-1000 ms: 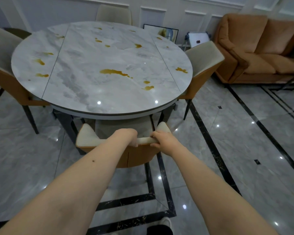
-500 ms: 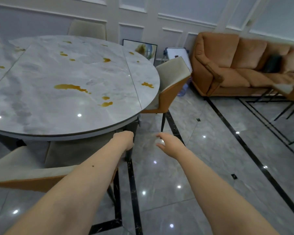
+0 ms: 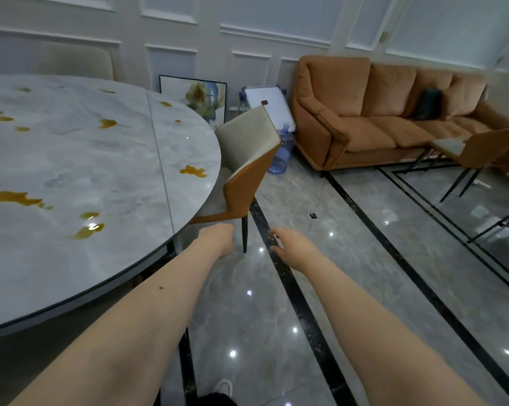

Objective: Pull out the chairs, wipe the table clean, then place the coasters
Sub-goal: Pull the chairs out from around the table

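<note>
Beside the round table, we reach empty-handed toward the tucked-in chair.
Risk, as we judge it: brushing the yellow spills near the table edge, or scraping the chair's legs on glossy floor. Left hand loosely curled, holds nothing; right hand relaxed, fingers spread, touches nothing. No coasters visible.

Orange sofa — water jug alongside

Bare forearms, no sleeves; small dark mole on left forearm; hands ringless.
</note>
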Motion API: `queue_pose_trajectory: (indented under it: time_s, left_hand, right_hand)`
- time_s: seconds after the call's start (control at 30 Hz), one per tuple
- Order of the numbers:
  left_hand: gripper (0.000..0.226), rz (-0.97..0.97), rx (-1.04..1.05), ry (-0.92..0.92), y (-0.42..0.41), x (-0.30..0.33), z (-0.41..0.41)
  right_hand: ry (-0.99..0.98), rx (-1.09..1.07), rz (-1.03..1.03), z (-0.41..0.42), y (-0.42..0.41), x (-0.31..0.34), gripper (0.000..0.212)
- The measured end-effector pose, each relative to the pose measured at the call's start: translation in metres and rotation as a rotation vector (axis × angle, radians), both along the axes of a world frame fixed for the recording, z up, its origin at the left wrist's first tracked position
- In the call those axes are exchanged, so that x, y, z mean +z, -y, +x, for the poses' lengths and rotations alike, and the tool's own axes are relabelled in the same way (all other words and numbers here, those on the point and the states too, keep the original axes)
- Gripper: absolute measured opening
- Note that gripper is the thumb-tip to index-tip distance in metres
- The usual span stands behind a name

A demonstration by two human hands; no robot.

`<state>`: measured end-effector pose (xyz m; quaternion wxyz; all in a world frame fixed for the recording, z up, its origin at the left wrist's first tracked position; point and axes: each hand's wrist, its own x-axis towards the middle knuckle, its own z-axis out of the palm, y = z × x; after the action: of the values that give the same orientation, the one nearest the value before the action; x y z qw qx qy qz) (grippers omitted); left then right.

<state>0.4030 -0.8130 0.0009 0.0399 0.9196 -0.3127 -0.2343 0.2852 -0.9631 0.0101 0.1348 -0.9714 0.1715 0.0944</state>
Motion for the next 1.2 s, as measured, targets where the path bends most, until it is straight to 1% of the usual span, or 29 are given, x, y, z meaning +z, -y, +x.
queue_pose_trajectory:
  time_s: [0.13, 0.27, 0.43, 0.53, 0.6, 0.73, 0.87, 1.03, 1.2]
  left_hand:
    - [0.027, -0.029, 0.015, 0.003, 0.067, 0.006, 0.052]
    - [0.022, -0.056, -0.016, 0.047, 0.140, 0.015, 0.094]
    - [0.019, -0.107, 0.004, 0.103, 0.223, 0.008, 0.136]
    - [0.015, -0.143, 0.031, 0.156, 0.267, 0.005, 0.160]
    - [0.012, -0.181, 0.091, 0.199, 0.308, 0.003, 0.182]
    - [0.026, -0.218, 0.244, 0.282, 0.373, 0.002, 0.218]
    - [0.027, -0.216, 0.335, 0.333, 0.416, 0.003, 0.250]
    - [0.034, -0.163, 0.491, 0.283, 0.450, -0.001, 0.311]
    - [0.045, -0.131, 0.644, 0.073, 0.470, -0.014, 0.370]
  right_hand:
    - [0.006, -0.020, -0.015, 0.046, 0.061, 0.012, 0.043]
    - [0.014, -0.073, -0.006, 0.086, 0.128, 0.021, 0.048]
    - [0.034, -0.067, 0.002, 0.132, 0.215, 0.014, 0.055]
    - [0.033, -0.009, -0.004, 0.162, 0.263, 0.009, 0.056]
    - [0.041, 0.027, 0.007, 0.190, 0.307, 0.004, 0.056]
    - [0.035, 0.164, -0.009, 0.241, 0.379, 0.010, 0.055]
    - [0.034, 0.303, -0.096, 0.297, 0.433, 0.021, 0.054]
    - [0.031, 0.427, -0.079, 0.386, 0.468, 0.017, 0.055]
    - [0.051, 0.558, -0.077, 0.468, 0.484, 0.002, 0.057]
